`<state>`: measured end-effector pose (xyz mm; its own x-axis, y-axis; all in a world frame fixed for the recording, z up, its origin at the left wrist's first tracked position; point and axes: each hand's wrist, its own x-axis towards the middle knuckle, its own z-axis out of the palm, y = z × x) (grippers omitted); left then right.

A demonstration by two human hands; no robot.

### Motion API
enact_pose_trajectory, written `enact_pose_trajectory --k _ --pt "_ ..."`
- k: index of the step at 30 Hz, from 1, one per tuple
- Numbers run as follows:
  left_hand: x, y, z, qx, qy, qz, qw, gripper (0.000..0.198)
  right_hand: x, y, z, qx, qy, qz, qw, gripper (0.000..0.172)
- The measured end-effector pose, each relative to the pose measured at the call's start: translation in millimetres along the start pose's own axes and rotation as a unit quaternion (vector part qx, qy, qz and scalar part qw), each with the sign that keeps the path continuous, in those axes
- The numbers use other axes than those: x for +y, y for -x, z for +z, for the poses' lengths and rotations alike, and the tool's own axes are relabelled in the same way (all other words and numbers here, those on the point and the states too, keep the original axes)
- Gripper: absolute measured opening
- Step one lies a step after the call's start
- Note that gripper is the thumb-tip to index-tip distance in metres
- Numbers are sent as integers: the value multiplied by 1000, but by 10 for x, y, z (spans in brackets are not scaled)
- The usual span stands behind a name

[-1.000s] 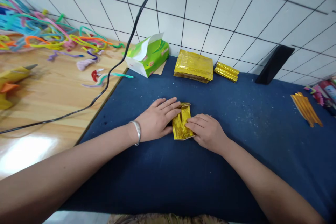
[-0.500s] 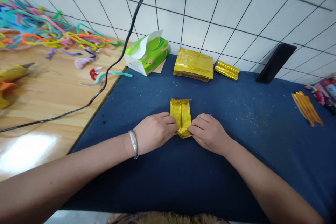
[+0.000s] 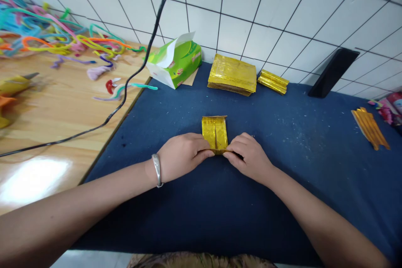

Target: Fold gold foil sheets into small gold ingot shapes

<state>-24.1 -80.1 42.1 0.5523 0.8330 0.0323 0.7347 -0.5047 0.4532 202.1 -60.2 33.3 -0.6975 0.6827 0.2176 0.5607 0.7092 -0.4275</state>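
A small piece of folded gold foil paper [image 3: 215,131] lies on the blue cloth, with a slit-like seam down its middle and a raised flap at its far edge. My left hand [image 3: 186,155] pinches its near left corner, thumb along the near edge. At the near right corner my right hand [image 3: 248,157] pinches in the same way. Between the two hands the near edge stands folded up. The fingertips hide both near corners. Behind it, against the wall, sits a stack of gold foil paper [image 3: 232,73].
Beside the stack are a folded gold strip [image 3: 273,81], a green tissue box [image 3: 177,63] and a leaning black phone-like slab [image 3: 333,73]. Pleated gold paper [image 3: 370,127] lies far right. A black cable [image 3: 135,75] crosses the wooden table [image 3: 78,121] with colourful pipe cleaners [image 3: 63,37].
The near edge of the gold paper has been turned up and over, so the piece looks shorter. Both thumbs now show along that fold.
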Motion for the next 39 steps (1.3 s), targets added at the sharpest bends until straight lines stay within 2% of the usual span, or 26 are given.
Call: enact_pose_trajectory --k 5,8,13,16,20,25,35,39 --pt "-14 -15 21 45 -52 65 996 27 25 33 32 23 41 -30 998 21" --pt "-28 -22 14 21 -75 93 993 22 33 48 45 5 61 -51 997 20" --pt "-37 -29 6 -8 -71 36 997 24 -10 10 35 5 38 8 999 18" --pt "-28 -30 17 -2 -73 4 997 27 -48 -41 24 2 31 49 998 15" --pt "1 -29 47 24 -109 -5 994 25 -65 -98 14 -25 46 86 995 17" --pt "23 -37 88 48 -138 -10 989 24 -61 -132 19 -36 66 97 992 18" --pt "35 -42 99 35 -158 -21 987 21 -67 -149 69 -34 97 121 987 22" --pt "53 -35 83 54 -164 -22 985 18 -71 -146 61 -36 91 136 986 22"
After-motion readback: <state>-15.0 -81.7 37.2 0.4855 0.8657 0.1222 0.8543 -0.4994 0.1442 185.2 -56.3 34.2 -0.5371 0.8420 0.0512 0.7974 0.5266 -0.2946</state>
